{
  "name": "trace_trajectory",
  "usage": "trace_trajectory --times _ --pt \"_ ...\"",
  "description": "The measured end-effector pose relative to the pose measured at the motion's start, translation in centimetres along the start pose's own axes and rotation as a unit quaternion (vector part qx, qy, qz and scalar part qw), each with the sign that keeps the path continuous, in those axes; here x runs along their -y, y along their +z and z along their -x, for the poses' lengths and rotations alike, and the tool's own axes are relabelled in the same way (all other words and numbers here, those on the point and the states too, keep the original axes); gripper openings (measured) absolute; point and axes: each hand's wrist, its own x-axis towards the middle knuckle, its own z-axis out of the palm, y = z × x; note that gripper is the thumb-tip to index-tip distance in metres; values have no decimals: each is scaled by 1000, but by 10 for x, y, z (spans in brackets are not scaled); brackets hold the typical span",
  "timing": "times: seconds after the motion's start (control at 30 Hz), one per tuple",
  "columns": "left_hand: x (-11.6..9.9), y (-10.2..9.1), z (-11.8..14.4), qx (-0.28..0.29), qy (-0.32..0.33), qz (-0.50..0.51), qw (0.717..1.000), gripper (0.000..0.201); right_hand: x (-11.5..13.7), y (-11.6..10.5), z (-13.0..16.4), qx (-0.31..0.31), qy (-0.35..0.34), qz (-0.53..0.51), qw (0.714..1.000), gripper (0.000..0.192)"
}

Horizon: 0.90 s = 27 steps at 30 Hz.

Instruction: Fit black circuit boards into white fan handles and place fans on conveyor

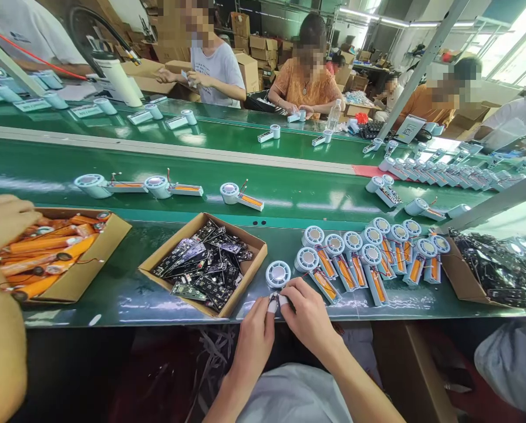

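Observation:
Near the front edge of the bench, a light-blue device housing with a round, slotted head [279,274] lies just beyond my fingertips. My left hand [255,332] and my right hand [309,314] close together on its near end, where the fingers hide most of the handle part. White coverings wrap some of my fingertips, and a small dark bit shows between them. To the right, several similar housings [352,241] lie in rows, with orange batteries and thin wires in their open handles. A carton of black circuit boards [205,264] sits left of my hands.
At far left, a co-worker's arm [1,282] reaches over a carton of orange batteries [54,252]. Another box of dark boards [501,267] stands at right. Beyond, a green conveyor [289,202] carries housings. Several people work across the line; a metal post [478,202] slants at right.

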Motion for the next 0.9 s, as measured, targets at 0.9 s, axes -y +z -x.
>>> trace_trajectory --times 0.9 --pt "8 -24 -27 132 52 93 986 33 -14 -19 10 -58 88 -167 980 13"
